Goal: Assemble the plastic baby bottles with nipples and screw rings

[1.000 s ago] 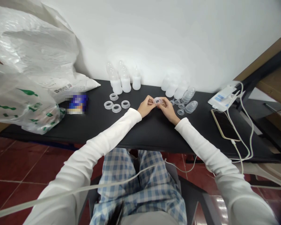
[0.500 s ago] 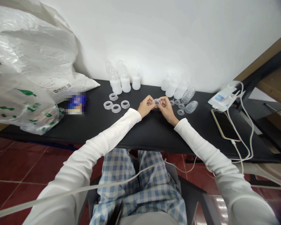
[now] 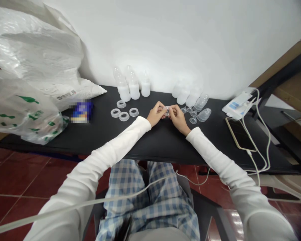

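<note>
My left hand point(image 3: 155, 115) and my right hand point(image 3: 178, 118) meet over the black table point(image 3: 100, 134), fingers pinched together on a small translucent ring point(image 3: 167, 109) held between them. Three more translucent rings point(image 3: 124, 113) lie on the table to the left of my hands. Small clear nipples point(image 3: 192, 116) and clear caps point(image 3: 204, 114) lie just right of my right hand. White bottles point(image 3: 130, 87) stand behind at the wall, and a second group of bottles point(image 3: 187, 95) lies to the right.
Large white plastic bags point(image 3: 27, 80) fill the table's left end, with a small blue packet point(image 3: 81, 111) beside them. A phone point(image 3: 239, 134) and a white charger box point(image 3: 237, 103) with cables lie at the right. A white cable crosses my lap.
The ring has turned between my fingers and now shows more edge-on; both hands stay in about the same spot.
</note>
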`<action>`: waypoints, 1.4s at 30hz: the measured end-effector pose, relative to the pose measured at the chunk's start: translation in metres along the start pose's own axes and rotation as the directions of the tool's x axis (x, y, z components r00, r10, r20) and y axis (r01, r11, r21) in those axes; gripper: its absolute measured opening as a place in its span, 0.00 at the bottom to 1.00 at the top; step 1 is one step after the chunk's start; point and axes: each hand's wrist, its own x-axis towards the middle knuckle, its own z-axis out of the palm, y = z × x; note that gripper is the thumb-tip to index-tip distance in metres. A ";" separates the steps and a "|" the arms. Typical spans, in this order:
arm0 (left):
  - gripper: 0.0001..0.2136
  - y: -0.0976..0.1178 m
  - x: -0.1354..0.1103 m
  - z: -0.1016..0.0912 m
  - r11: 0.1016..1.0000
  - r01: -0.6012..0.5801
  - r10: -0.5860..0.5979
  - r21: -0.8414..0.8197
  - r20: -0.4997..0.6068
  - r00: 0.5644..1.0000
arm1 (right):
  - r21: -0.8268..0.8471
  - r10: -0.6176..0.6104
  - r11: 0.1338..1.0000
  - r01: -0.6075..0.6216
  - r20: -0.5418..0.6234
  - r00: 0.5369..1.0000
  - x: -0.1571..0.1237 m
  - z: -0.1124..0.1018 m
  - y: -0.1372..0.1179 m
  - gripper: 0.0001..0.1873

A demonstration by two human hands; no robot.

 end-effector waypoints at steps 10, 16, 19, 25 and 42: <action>0.12 -0.010 0.002 -0.004 0.999 -0.035 0.034 0.038 0.030 0.999 | -0.137 -0.082 0.986 0.091 0.068 0.994 0.001 -0.007 0.000 0.24; 0.11 -0.009 0.002 -0.004 0.996 -0.066 0.065 0.068 0.017 0.998 | -0.180 -0.109 0.976 0.122 0.080 0.991 0.001 -0.007 0.001 0.22; 0.11 -0.006 0.001 -0.003 0.996 -0.053 0.053 0.076 0.004 0.999 | -0.216 -0.106 0.969 0.122 0.084 0.991 0.000 -0.007 -0.001 0.19; 0.07 -0.005 0.002 -0.002 0.999 0.002 0.000 0.052 -0.033 0.999 | -0.173 -0.104 0.978 0.119 0.092 0.990 0.000 -0.009 -0.004 0.19; 0.09 -0.014 0.006 -0.002 0.995 -0.059 0.061 0.080 -0.026 0.998 | 0.044 -0.028 0.999 0.024 0.104 0.994 0.007 -0.008 0.007 0.26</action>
